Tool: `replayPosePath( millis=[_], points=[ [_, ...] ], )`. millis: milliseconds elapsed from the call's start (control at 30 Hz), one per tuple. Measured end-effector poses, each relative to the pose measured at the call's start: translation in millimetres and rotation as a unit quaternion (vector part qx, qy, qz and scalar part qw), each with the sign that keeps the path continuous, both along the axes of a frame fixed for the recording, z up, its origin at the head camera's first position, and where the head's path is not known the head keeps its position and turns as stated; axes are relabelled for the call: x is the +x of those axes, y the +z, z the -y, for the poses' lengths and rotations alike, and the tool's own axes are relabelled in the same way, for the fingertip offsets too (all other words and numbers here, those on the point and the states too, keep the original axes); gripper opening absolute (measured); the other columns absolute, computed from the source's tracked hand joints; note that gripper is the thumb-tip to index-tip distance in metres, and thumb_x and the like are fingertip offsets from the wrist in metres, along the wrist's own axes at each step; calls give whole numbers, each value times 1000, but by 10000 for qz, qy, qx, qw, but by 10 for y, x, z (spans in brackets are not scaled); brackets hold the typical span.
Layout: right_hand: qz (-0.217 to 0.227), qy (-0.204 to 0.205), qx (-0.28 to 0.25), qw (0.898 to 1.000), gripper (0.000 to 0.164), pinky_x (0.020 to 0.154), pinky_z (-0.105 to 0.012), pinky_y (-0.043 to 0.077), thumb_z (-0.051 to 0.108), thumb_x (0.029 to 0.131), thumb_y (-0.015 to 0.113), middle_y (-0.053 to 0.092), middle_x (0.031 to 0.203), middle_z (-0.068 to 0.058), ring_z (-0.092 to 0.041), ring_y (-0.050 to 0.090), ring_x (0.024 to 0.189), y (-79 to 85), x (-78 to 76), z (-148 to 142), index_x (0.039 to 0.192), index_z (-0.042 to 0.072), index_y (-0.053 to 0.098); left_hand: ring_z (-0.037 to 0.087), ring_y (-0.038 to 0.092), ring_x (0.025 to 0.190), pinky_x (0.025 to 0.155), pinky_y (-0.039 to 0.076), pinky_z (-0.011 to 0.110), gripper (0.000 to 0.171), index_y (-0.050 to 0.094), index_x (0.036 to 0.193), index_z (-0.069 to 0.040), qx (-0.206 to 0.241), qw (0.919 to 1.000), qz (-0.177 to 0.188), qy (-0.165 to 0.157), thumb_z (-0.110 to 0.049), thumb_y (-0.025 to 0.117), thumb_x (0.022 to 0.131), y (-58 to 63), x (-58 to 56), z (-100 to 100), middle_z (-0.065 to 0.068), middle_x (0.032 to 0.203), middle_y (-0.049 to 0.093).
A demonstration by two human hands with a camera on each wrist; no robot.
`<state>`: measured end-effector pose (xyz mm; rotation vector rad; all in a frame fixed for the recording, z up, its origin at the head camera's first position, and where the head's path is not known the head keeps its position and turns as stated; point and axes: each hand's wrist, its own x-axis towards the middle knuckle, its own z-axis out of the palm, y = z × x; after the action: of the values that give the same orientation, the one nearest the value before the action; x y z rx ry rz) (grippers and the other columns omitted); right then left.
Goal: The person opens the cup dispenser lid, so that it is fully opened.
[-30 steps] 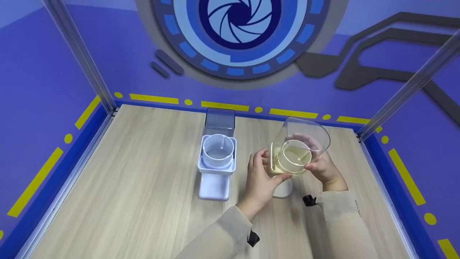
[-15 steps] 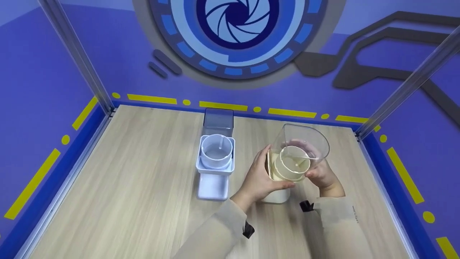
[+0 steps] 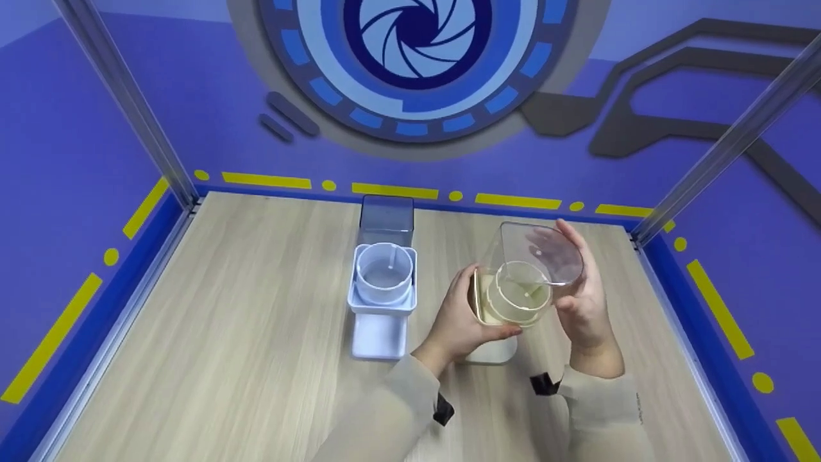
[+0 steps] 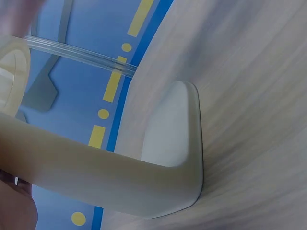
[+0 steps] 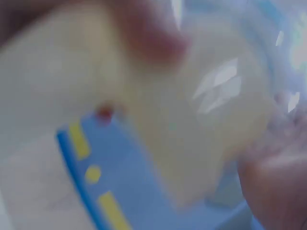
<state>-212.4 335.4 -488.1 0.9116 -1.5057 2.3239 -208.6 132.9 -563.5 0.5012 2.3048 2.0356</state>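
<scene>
A cream dispenser-like stand (image 3: 492,351) with a flat foot is tilted in front of me at the right. My left hand (image 3: 460,314) grips its upper part, thumb along the front and fingers around the left side. Inside the top sits a round cream cup (image 3: 519,295). A clear plastic cover (image 3: 523,242) rises above and behind that cup. My right hand (image 3: 589,311) holds the cover from the right, fingers behind it and showing through, thumb near its lower edge. In the left wrist view the stand's column (image 4: 105,175) runs down to its foot on the tabletop.
A similar pale blue-grey stand (image 3: 380,337) with a round cup (image 3: 385,276) and a smoky transparent box (image 3: 387,218) behind it stands left of my hands. The wooden table (image 3: 256,321) is bounded by purple panels (image 3: 58,154) and metal posts (image 3: 125,96).
Both hands brought the cream stand slightly down and left. My right hand then shifted from around the cup, its fingers now spread higher behind the clear cover. The blue-grey stand stayed put.
</scene>
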Motion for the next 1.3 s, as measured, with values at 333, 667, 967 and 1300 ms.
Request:
replayPosePath(
  millis=[333,667,967,1300],
  points=[
    [100,-1312,-384,9906,94,117,-37,59,30,74,109,77,141,-18,-29,75,128,21,25,248,149,-2,62,22,54,152,133,46,48,137,35,175,-13,-52,10000,55,26,-39,112,65,2,9,14,9,174,49],
    [-265,-1734,-468,9834,100,112,-39,61,37,69,111,78,136,-22,-32,78,122,-2,-16,299,146,-6,64,22,54,153,133,45,42,136,37,174,-12,-219,9997,-72,57,-40,112,64,26,-11,25,7,172,50],
    [-113,-1220,-200,9923,99,120,-38,56,35,76,107,73,146,-19,-30,72,133,-35,8,177,154,-2,58,23,54,153,133,45,42,138,36,175,-12,-232,9997,11,81,-40,112,63,18,-3,-5,8,173,49],
    [61,-897,-210,9957,88,114,-40,63,47,84,100,77,138,-17,-31,78,126,-170,0,201,149,2,63,24,54,154,134,44,42,136,37,174,-10,-108,9999,-37,71,-37,112,64,-2,6,0,8,173,49]
  ],
)
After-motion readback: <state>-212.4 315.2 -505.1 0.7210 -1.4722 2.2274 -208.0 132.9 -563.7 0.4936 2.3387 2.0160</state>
